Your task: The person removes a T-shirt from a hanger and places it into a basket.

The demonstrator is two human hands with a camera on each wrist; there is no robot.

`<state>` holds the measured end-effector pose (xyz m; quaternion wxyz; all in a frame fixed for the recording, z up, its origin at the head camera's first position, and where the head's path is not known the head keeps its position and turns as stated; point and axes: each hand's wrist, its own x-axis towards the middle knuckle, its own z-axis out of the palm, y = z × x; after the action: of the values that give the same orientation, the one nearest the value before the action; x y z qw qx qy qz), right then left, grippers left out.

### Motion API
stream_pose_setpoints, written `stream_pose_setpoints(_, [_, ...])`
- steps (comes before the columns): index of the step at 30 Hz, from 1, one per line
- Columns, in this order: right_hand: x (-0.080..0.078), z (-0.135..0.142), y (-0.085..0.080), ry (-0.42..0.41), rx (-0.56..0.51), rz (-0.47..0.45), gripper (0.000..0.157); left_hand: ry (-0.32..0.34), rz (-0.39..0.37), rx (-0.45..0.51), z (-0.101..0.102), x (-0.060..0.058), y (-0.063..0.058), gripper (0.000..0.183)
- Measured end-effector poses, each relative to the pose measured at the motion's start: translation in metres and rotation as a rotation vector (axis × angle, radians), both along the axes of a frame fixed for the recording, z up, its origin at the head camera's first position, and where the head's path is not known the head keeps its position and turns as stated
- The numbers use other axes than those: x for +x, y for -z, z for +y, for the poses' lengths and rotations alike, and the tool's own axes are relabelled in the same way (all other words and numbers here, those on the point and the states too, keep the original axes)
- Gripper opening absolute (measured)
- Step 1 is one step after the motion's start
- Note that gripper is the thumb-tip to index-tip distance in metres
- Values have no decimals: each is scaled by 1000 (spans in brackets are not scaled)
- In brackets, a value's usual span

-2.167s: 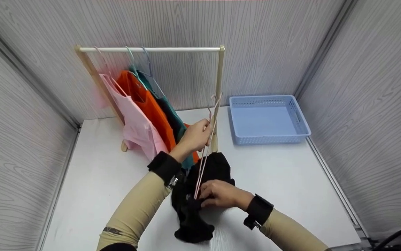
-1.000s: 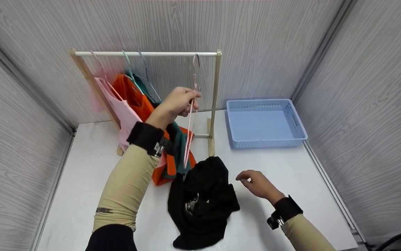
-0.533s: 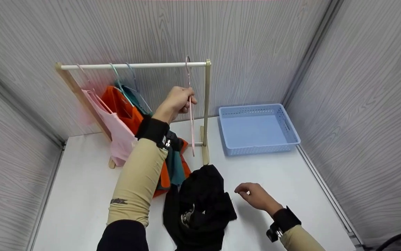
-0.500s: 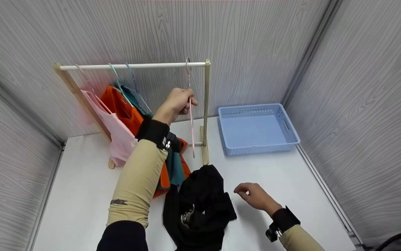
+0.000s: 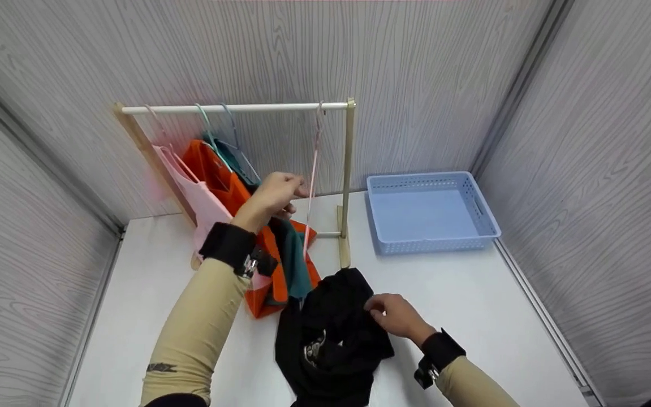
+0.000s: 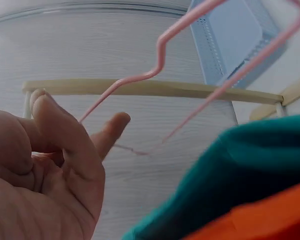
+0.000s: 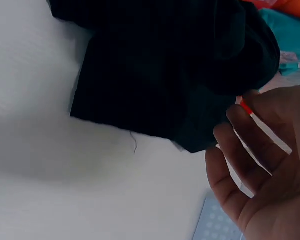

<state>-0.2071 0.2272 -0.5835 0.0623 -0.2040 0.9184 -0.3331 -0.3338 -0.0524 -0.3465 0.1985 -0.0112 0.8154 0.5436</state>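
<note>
A bare pink clothes hanger (image 5: 313, 175) hangs by its hook from the white rod (image 5: 274, 107) of a small rack, near the right post. My left hand (image 5: 275, 195) is just left of it, fingers loosely bent and holding nothing; in the left wrist view the hanger (image 6: 230, 80) passes behind the fingers. A crumpled black garment (image 5: 331, 373) with a pale print lies on the table below the rack. At its right edge is my right hand (image 5: 397, 316), fingers loosely curved. In the right wrist view the fingertips come close to the cloth (image 7: 140, 85); contact is unclear.
Pink (image 5: 209, 209), orange (image 5: 240, 198) and teal (image 5: 297, 265) garments hang on hangers at the rack's left. A light blue basket (image 5: 438, 246) stands on the table (image 5: 472, 316) at the back right. Wood-grain walls enclose the table.
My left hand lifted the pink hanger away from the black garment, hooked it on the rod, then let go and dropped lower. The right hand left the garment, then came back to its edge.
</note>
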Motion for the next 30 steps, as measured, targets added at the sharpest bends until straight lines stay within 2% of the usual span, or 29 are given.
stream_pose_setpoints(4, [3, -25, 2, 110, 98, 51, 20, 12, 45, -12, -27, 28, 12, 36])
stream_pose_setpoints(6, [6, -36, 3, 140, 146, 59, 32, 30, 49, -8, -41, 46, 23, 35])
stream_pose_setpoints(8, [8, -46, 3, 145, 179, 35, 48, 69, 45, -7, -54, 66, 38, 34])
stream_pose_setpoints(11, [11, -59, 4, 95, 232, -80, 76, 126, 29, -29, -72, 93, 68, 30])
stream_pose_setpoints(13, [13, -65, 9, 37, 303, -163, 92, 152, -7, -31, -82, 108, 90, 27])
stream_pose_setpoints(16, [16, -72, 23, -39, 449, -212, 104, 153, -72, -33, -92, 125, 116, 24])
stream_pose_setpoints(19, [19, -74, 41, -61, 579, -163, 104, 118, -103, -31, -98, 135, 131, 22])
stream_pose_setpoints(21, [20, -73, 51, -51, 612, -118, 100, 91, -93, -57, -100, 138, 135, 20])
stream_pose_setpoints(25, [16, -65, 60, -3, 539, -48, 82, 80, -68, -146, -101, 143, 140, 20])
stream_pose_setpoints(28, [11, -54, 59, 36, 465, -32, 68, 81, -51, -216, -103, 146, 144, 21])
stream_pose_setpoints(30, [7, -46, 57, 42, 452, -31, 63, 73, -51, -258, -103, 148, 149, 20])
